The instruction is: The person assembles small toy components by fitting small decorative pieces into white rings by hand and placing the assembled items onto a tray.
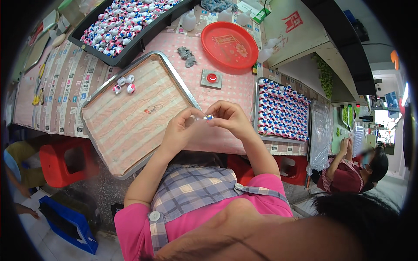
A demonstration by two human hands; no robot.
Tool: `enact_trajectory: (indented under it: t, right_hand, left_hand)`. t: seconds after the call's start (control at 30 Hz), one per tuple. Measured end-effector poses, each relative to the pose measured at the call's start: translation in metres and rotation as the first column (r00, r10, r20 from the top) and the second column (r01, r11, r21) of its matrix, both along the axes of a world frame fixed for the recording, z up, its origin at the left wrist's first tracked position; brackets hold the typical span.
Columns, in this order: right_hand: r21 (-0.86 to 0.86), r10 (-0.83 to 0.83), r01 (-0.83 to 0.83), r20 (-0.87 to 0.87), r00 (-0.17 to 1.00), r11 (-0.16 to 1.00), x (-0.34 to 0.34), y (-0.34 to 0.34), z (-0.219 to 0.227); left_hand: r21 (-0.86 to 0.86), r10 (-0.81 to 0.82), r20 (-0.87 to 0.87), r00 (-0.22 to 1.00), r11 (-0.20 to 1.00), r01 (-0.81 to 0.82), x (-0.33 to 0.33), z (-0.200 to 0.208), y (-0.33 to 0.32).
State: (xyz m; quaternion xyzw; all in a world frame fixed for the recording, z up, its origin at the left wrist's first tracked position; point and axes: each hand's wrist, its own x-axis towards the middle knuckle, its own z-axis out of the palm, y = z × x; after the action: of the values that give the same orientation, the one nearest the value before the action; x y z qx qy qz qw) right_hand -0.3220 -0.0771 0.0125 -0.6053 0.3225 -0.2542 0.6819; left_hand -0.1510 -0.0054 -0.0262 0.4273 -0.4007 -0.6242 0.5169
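Two hands meet around one small piece [209, 117], white and blue with a dot of yellow: the right hand [230, 116] has thumb and forefinger clamped on it, while the left hand [180, 126] brings its tips up against it (whether they clamp too, I cannot tell). Both are raised near the right corner of a metal-rimmed tray [130, 126], with the front edge of the table [237, 95] just beneath. That tray sits askew, its near corner jutting past the table edge. Four white figures, some with pink, cluster toward its far left side; the rest of its striped lining gives broad room. Beyond the right hand, a stretch of pink cloth gives more room, up to the left edge of a second tray [283, 139], packed with rows of blue, white and pink figures, too many to count. Ahead lie one red button [212, 78] on a box, one grey rag [187, 57] and one round red dish [244, 52]. Farther off, one black bin [138, 48] holds a heap of figures, also uncountable. Three white bottles [189, 21] stand behind the dish.
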Motion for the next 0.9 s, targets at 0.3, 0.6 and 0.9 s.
enact_trajectory:
  t: [0.3, 0.6, 0.9]
  right_hand:
    - [-0.664, -0.332, 0.024, -0.342, 0.879, 0.747, 0.0, -0.057, 0.015]
    - [-0.775, -0.34, -0.461, -0.614, 0.712, 0.432, 0.02, -0.096, -0.01]
    - [-0.765, -0.331, -0.46, -0.622, 0.709, 0.452, 0.021, -0.093, -0.001]
  left_hand:
    - [0.207, 0.095, -0.438, 0.894, 0.978, -0.003, 0.006, 0.012, 0.002]
    - [0.27, 0.204, -0.602, 0.772, 0.962, -0.044, 0.017, 0.009, 0.002]
    - [0.261, 0.275, -0.613, 0.741, 0.955, -0.139, 0.012, 0.005, -0.002]
